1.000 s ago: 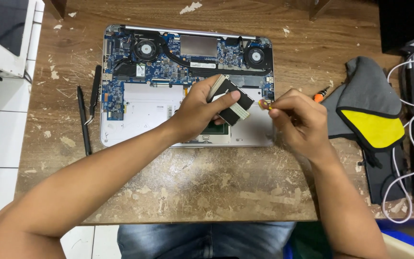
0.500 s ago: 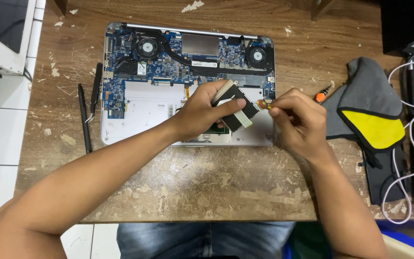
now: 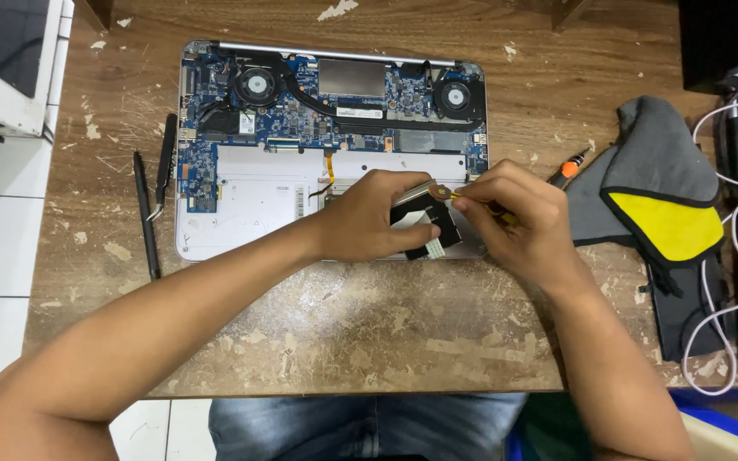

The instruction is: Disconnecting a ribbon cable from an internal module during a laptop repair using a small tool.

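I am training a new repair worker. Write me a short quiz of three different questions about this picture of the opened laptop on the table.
1. True or false: both cooling fans of the open laptop are visible.
2. Which hand grips the black flat part? A) left hand B) right hand C) neither
3. Fill in: the orange-tipped screwdriver lies partly on the grey and ______ pouch.

Key
1. True: left fan and right fan.
2. A: the left hand holds it; the right hand pinches a small tool at its upper edge.
3. yellow
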